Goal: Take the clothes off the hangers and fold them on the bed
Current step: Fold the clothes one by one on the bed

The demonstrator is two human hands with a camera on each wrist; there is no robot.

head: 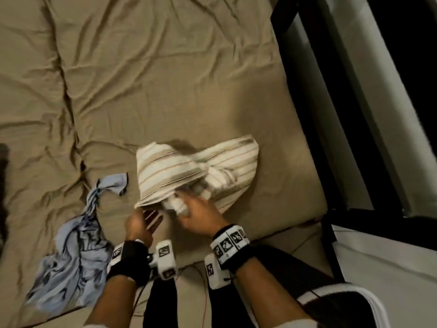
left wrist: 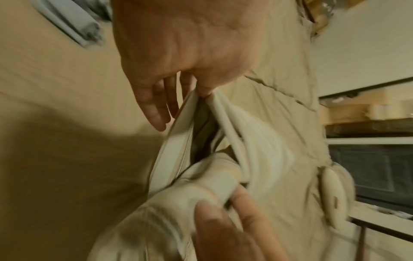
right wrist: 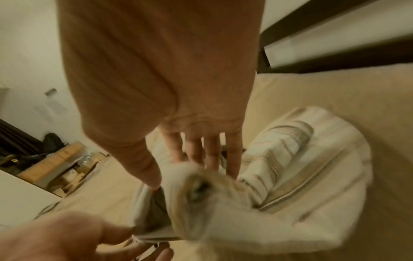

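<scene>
A cream striped shirt (head: 196,169) lies bunched on the tan bed sheet (head: 146,74), near the bed's right-hand edge and beside the dark bed frame (head: 305,110); its near end is gathered into a twisted roll while its far part spreads flat on the sheet. The right hand (head: 201,215) is at the near edge of the striped shirt, and its thumb and fingers pinch the gathered cloth there — the right wrist view shows the fingers (right wrist: 212,150) reaching down over the roll with the thumb closing against it, though motion blur softens the detail. The left hand (head: 142,223) sits just left of the right hand, at the near left corner of the striped shirt; in the left wrist view its thumb and forefinger nip the shirt's hem (left wrist: 201,98) and the other fingers (left wrist: 154,109) hang straight and free. Left of the striped shirt, apart from it, a pale blue patterned garment (head: 75,252) lies crumpled on the sheet, with one narrow twisted end stretching toward the shirt's left side. Both wrists carry black straps with white marker blocks (head: 166,259), nearer the person than the shirt.
</scene>
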